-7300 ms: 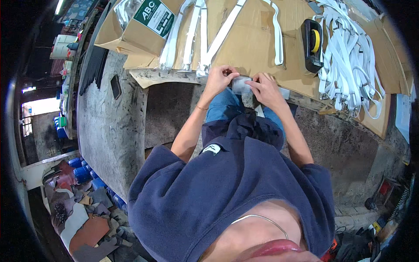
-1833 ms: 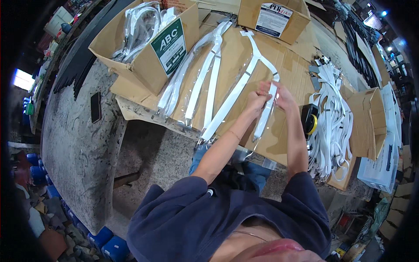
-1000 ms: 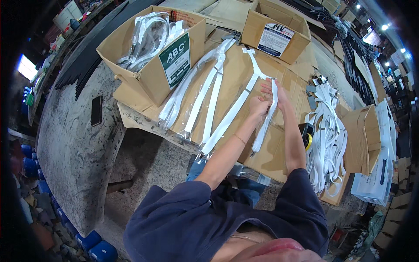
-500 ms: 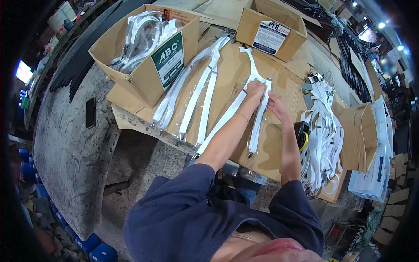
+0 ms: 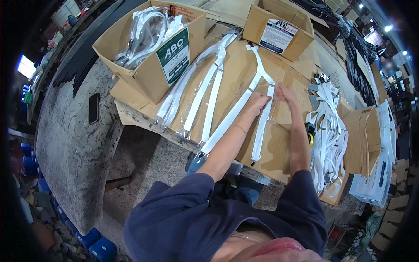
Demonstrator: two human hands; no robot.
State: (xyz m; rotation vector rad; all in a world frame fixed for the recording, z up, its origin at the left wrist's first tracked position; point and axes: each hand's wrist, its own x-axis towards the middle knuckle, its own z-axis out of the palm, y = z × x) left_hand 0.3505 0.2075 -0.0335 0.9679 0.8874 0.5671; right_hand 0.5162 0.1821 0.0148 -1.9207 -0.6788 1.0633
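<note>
A pair of white suspenders [image 5: 260,71] lies in a Y shape on the cardboard, its two front straps running toward me. My left hand [image 5: 257,103] is closed at the right strap, just below its metal slider, with the fingertips partly hidden. To the right of that strap, my right hand [image 5: 286,94] is open, fingers stretched and nothing visible in them. More white suspenders in clear plastic [image 5: 213,70] lie to the left of my hands. A heap of loose white suspenders [image 5: 328,126] with metal clips lies to the right.
An open carton [image 5: 146,81] with bagged straps stands at the left back. Another carton [image 5: 279,30] stands at the far side. A phone [image 5: 93,108] lies on the left table. At right are a small box [image 5: 361,135], a clear plastic bin [image 5: 371,185] and a yellow-black tape measure [image 5: 310,133].
My left hand has slid down the right strap, from the slider to below it. My right hand has moved up and slightly away, its fingers straighter. The view has shifted a little.
</note>
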